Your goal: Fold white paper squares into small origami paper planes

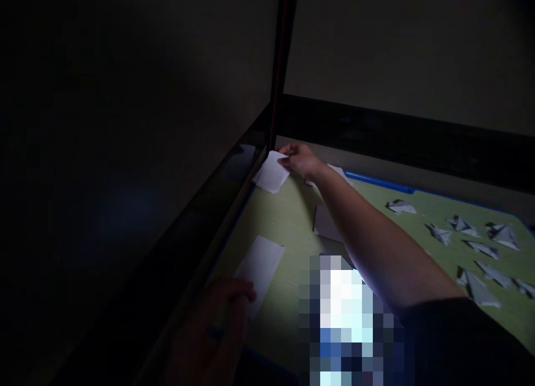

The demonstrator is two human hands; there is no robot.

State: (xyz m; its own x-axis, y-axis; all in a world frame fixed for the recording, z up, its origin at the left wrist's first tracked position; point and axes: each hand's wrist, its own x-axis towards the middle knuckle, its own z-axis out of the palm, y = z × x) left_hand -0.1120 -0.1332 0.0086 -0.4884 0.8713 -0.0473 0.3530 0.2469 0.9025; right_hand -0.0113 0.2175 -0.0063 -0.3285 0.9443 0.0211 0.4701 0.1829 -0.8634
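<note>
My right hand (298,158) reaches to the far left corner of the table. Its thumb lies on top of a small stack of white paper (271,173) and its fingers close at the stack's far edge. In the dim foreground, my left hand (221,313) has its fingers curled toward the thumb, beside the lower part of a white rectangular piece of paper (264,260). Whether it grips that piece is not clear. Another pale paper piece (327,223) lies partly hidden under my right forearm.
Several folded paper shapes (480,247) are spread over the right of the pale green table (292,218). More white paper (336,171) lies behind my right wrist. A blue strip (378,181) runs along the back edge. Dark-framed panels rise at left and back. A bright blurred patch covers the front.
</note>
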